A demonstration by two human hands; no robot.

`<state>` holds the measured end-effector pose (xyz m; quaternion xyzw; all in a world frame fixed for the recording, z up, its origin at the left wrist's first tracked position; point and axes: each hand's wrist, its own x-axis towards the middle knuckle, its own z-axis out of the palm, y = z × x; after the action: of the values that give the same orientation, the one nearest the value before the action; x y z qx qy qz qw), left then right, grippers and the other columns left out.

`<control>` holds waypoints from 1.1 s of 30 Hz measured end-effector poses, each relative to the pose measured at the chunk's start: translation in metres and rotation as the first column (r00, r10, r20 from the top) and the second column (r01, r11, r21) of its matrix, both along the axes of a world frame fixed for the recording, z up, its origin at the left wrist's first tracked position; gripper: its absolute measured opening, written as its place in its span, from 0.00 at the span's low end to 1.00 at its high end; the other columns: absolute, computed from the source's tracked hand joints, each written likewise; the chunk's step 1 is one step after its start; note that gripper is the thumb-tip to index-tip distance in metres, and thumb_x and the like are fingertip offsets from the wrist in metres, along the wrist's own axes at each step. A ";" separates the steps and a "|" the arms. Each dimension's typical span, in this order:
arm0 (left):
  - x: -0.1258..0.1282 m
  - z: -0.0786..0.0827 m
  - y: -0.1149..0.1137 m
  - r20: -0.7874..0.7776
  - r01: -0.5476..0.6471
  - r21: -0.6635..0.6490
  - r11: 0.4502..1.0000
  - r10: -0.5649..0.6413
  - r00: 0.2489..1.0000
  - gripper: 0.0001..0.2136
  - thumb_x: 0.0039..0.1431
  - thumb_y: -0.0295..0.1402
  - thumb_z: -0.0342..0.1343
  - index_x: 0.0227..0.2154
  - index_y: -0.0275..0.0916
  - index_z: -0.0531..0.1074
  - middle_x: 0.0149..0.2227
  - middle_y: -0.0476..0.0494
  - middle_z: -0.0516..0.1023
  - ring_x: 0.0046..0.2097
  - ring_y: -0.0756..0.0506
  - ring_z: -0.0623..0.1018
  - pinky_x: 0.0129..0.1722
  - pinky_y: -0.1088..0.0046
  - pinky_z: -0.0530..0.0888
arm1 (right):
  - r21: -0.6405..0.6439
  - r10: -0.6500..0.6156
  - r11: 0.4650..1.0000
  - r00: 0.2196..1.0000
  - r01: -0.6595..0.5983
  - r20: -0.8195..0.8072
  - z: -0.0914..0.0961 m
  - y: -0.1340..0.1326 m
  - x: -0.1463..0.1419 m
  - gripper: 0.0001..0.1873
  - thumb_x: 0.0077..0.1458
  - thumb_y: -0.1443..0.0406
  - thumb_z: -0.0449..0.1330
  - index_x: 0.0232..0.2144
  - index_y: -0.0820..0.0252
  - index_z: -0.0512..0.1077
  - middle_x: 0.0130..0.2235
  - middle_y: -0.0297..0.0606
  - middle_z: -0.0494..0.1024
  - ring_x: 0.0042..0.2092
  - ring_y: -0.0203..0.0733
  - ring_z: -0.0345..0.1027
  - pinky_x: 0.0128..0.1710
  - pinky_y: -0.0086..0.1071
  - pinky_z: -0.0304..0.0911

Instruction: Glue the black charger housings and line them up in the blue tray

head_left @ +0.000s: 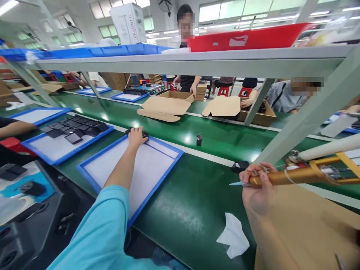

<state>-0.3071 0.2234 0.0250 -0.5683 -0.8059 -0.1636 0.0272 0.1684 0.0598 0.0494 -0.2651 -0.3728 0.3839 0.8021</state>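
Dispenser (284, 177) with a gold barrel lay in the right hand (260, 183), whose fingers were wrapped around its front end. I saw its long axis run nearly level from side to side, the pale blue nozzle (237, 183) pointing left, toward the left hand's side. The hands were well apart: the left hand (136, 138) reached forward, its fingers over a black part (145, 136) at the far edge of a blue-rimmed tray (149, 168); through my camera I could not tell whether they gripped it. Between the hands, farther forward, a small black plug (199, 140) stood upright on the green belt (165, 133). Just left of the right forearm lay a white cloth (234, 236). Left of the left hand, a second tray (45, 147) held black pieces (74, 128). Ahead of both hands, a white carton (128, 24) on the shelf (168, 65) bore dark red lettering I could not read surely; pale patches on the red bin (275, 37) were too blurred to read.
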 end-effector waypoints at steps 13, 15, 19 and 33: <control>0.185 -0.020 0.083 0.335 0.621 -0.003 0.784 -0.584 0.739 0.49 0.44 0.41 0.68 0.67 0.37 0.49 0.67 0.34 0.57 0.67 0.34 0.59 0.65 0.60 0.59 | -0.024 -0.022 0.999 1.000 0.022 0.012 -0.001 0.004 0.004 0.13 0.52 0.61 0.59 0.41 0.52 0.68 0.30 0.29 0.72 0.21 0.30 0.60 0.24 0.30 0.59; 0.211 -0.027 0.090 0.371 0.618 -0.031 0.785 -0.565 0.737 0.48 0.44 0.39 0.68 0.66 0.36 0.52 0.64 0.32 0.64 0.63 0.34 0.66 0.61 0.60 0.64 | -0.031 -0.026 0.999 1.000 0.025 -0.004 -0.002 0.005 0.004 0.13 0.52 0.61 0.60 0.41 0.52 0.67 0.30 0.29 0.72 0.21 0.29 0.60 0.24 0.29 0.59; 0.224 -0.021 0.083 0.398 0.591 -0.030 0.806 -0.533 0.747 0.40 0.48 0.39 0.65 0.63 0.35 0.56 0.60 0.28 0.69 0.58 0.32 0.72 0.58 0.54 0.68 | -0.045 -0.014 0.999 0.999 0.012 -0.038 -0.002 0.006 0.003 0.13 0.53 0.61 0.60 0.42 0.52 0.66 0.30 0.28 0.72 0.21 0.28 0.60 0.25 0.29 0.59; 0.256 0.015 -0.157 0.531 0.964 -0.178 0.199 -0.806 0.264 0.38 0.49 0.32 0.66 0.64 0.51 0.59 0.57 0.46 0.73 0.56 0.39 0.75 0.54 0.65 0.71 | -0.034 0.066 0.997 0.997 -0.067 -0.045 0.006 0.000 -0.006 0.14 0.53 0.59 0.60 0.41 0.52 0.64 0.29 0.25 0.71 0.21 0.26 0.60 0.24 0.28 0.54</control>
<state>-0.0511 0.0662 0.0396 -0.8811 -0.3220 -0.0363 -0.3444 0.1629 0.0597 0.0550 -0.2581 -0.3570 0.4226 0.7920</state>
